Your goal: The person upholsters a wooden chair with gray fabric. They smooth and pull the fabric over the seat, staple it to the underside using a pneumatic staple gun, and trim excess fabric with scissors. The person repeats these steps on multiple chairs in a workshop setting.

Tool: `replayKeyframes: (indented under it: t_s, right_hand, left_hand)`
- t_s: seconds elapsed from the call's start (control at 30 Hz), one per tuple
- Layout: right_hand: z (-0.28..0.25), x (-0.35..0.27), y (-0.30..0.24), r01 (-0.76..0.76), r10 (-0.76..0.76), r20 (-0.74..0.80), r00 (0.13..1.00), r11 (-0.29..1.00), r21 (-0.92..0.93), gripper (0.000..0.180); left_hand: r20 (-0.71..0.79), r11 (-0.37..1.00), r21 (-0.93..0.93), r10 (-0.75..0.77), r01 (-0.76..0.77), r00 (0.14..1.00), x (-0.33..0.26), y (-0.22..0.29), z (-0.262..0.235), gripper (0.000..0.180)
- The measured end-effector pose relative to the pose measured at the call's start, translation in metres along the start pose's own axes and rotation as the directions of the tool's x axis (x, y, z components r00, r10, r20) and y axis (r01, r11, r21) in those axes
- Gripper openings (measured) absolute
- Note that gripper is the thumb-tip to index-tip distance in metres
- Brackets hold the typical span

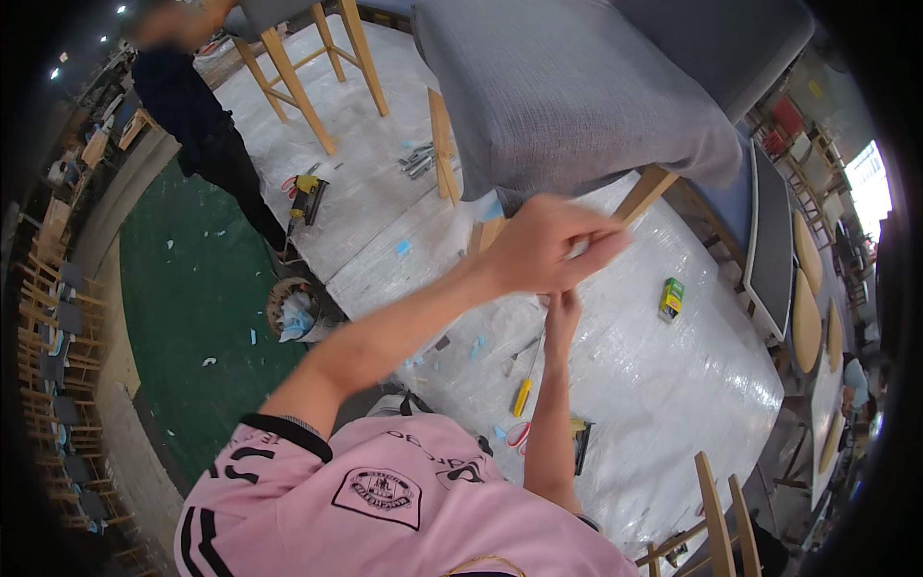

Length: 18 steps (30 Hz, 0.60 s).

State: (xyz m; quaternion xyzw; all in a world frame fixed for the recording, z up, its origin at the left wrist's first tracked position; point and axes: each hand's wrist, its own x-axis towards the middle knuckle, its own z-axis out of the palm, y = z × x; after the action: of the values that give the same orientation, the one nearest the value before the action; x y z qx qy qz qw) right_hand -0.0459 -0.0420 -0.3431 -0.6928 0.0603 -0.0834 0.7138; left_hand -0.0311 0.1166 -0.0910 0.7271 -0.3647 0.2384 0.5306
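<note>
Grey fabric drapes over the seat of a wooden-legged chair, its lower edge hanging loose. Just below that edge is my left hand, its fingers and thumb drawn together in a pinch, slightly smeared by motion. My right hand is right underneath, closed, with its fingertips close to the left hand. Whatever either hand holds is too small or hidden to make out. Beside my right forearm lie a yellow-handled screwdriver, red-handled scissors and a partly covered staple gun.
A plastic-wrapped work table carries a green and yellow box, a yellow staple gun and metal pieces. Another chair stands far left, near a person in dark clothes. A scrap bin sits beside the table.
</note>
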Motion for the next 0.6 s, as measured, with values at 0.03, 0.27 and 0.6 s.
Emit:
replayKeyframes:
  t_s: [0.03,0.27,0.6]
  right_hand:
    - [0.019,0.001,-0.071,0.125,-0.126,0.020,0.992,0.991,0.036,0.037]
    - [0.088,0.004,-0.229,-0.046,0.000,0.383,0.924,0.993,0.112,0.062]
    - [0.114,0.000,-0.178,-0.046,-0.165,0.473,0.866,0.914,0.403,0.058]
  left_hand:
    - [-0.108,0.990,-0.069,-0.126,0.119,0.986,-0.034,0.003,-0.003,0.013]
    - [-0.230,0.483,-0.661,-0.859,0.574,0.458,-0.095,-0.033,-0.061,0.046]
    - [-0.183,0.604,-0.660,-0.706,0.446,0.684,-0.085,-0.059,-0.055,0.044]
